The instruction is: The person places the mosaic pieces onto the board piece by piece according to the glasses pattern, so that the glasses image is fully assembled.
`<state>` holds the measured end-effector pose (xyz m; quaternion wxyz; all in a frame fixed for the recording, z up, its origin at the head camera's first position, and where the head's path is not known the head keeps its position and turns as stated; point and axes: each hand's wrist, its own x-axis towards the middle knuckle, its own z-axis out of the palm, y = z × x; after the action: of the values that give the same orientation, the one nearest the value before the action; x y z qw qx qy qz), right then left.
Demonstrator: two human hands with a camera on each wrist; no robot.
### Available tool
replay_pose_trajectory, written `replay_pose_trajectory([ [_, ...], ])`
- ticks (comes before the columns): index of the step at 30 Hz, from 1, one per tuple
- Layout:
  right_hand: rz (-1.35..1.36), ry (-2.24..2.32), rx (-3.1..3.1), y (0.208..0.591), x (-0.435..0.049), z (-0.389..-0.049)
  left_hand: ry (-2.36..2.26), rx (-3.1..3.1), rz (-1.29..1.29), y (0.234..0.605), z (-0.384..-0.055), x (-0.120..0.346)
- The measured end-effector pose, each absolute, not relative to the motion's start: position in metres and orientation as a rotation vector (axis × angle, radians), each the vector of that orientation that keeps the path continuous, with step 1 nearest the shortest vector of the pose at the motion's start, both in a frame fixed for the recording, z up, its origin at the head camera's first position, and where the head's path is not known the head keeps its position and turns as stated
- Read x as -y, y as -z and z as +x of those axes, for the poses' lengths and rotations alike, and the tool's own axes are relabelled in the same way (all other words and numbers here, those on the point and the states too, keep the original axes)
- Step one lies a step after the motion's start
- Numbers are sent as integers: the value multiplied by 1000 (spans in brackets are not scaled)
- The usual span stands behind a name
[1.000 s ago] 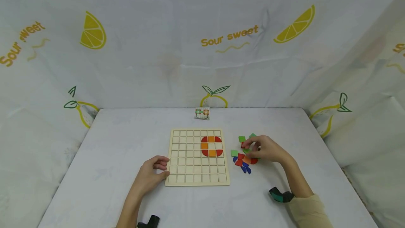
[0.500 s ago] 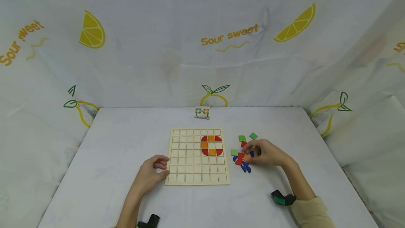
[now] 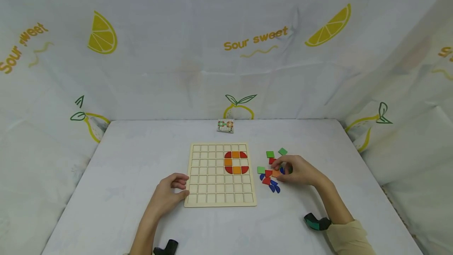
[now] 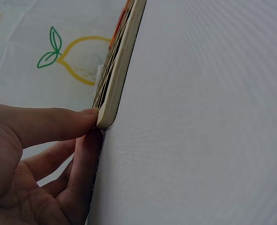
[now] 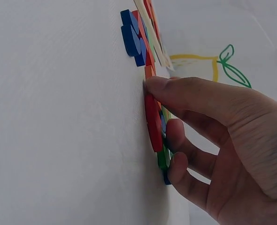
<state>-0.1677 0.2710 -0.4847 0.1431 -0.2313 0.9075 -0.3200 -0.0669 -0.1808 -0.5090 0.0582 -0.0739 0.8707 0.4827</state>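
A pale wooden grid board [image 3: 212, 189] lies flat, with red rounded and orange square tiles set as a ring in its upper right. At its left edge is my left hand [image 3: 170, 195], fingertips and thumb touching the side; the left wrist view has the thumb at the board's corner [image 4: 108, 117]. My right hand [image 3: 299, 171] is over the loose tiles right of the board. Its thumb and forefinger pinch an orange tile [image 3: 275, 173]. In the right wrist view red tiles [image 5: 152, 119] lie beneath the thumb, and the other fingers are bent.
Around the right hand lie loose green tiles [image 3: 270, 154], red tiles [image 3: 266, 181] and blue tiles [image 3: 277, 189]. A small pattern card [image 3: 225, 126] stands at the table's back edge. Dark devices, one with a green band [image 3: 315, 222], are worn at the wrists.
My right hand has shifted slightly toward the near side, and its fingers have closed in on the orange tile. The left hand and the board have stayed put.
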Motion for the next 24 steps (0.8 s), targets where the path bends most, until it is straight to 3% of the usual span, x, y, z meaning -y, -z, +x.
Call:
replay_pose_trajectory([
  [24, -680, 944, -2616, 489, -277, -169, -1485, -2636, -203, 506, -65, 182],
])
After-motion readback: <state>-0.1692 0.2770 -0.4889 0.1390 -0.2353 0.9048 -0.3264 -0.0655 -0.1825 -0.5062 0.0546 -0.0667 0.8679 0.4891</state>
